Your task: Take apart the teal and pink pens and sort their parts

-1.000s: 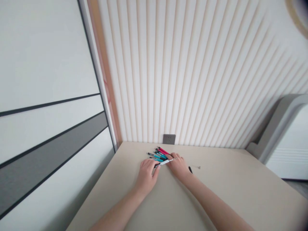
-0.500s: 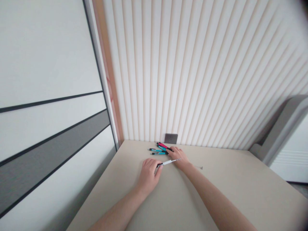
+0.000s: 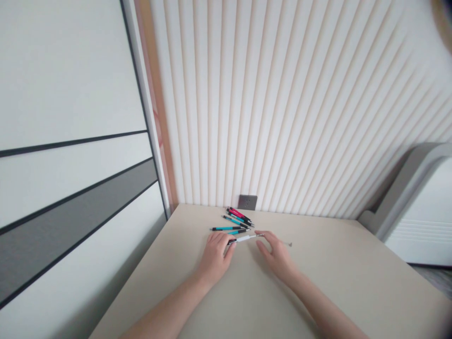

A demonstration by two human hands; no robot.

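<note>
Left hand (image 3: pixel 214 259) clamped on white pen (image 3: pixel 245 238); right hand (image 3: pixel 277 256) has come off, open, just beside it; teal and red pens (image 3: pixel 235 223) lie loose below wall socket (image 3: pixel 247 202).

The bare left hand (image 3: pixel 214 258) curls closed, fingers downward, while the bare right hand (image 3: pixel 277 257) spreads open, both forearms (image 3: pixel 169 306) angling inward.

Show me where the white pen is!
In the head view, the white pen lies on the desk, its dark end touching the left hand, just below the teal pens.

Head cam, fwd & down at L hand (image 3: pixel 214 259), R hand (image 3: pixel 277 256), desk (image 3: pixel 353 263).
</note>
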